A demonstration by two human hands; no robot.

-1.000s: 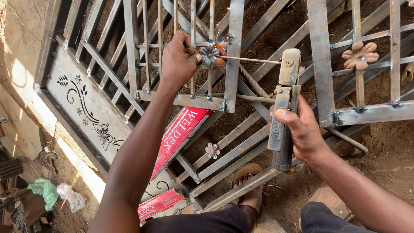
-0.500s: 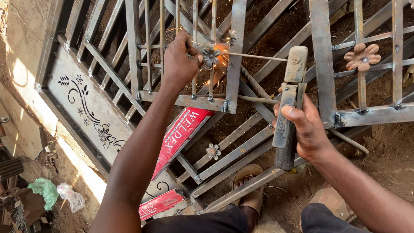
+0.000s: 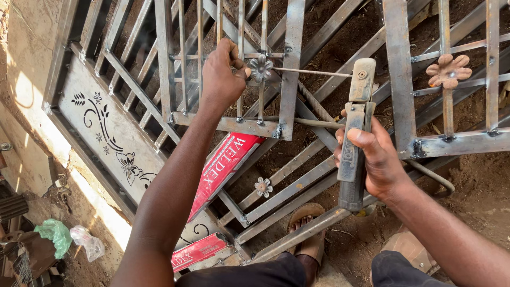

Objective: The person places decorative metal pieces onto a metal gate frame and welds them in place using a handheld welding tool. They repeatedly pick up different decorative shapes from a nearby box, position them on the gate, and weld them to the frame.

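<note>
Two hands at work over a metal gate frame (image 3: 292, 64) that lies flat on bare soil. Change since half a second ago: the orange glow at the small metal flower (image 3: 261, 67) is gone, no arc or spark shows now, only grey metal. The rod tip still reaches the flower, so I judge the tack on that flower has just been struck and the arc broken; the joint probably needs a look before more weld goes on.

Left hand (image 3: 222, 79) is clenched around a thin vertical bar right beside the flower, thumb side touching its petals, holding it against the bars. It has barely moved.

Right hand (image 3: 372, 159) is wrapped tight round the electrode holder (image 3: 355, 133), which stands roughly upright in the view near the frame's right-hand upright. The welding rod (image 3: 313, 72) runs out from the holder's head leftward, almost level, across the wide flat bar to the flower. So the flower sits between the two hands, touching the left, well apart from the right and joined to it only by the rod.

One more flower (image 3: 449, 69) sits near the frame's upper right corner, another (image 3: 262, 186) lower down between the diagonal bars. Red electrode boxes (image 3: 226, 165) lie under the frame near its lower left. A sandalled foot (image 3: 305, 234) rests by the bottom edge.
</note>
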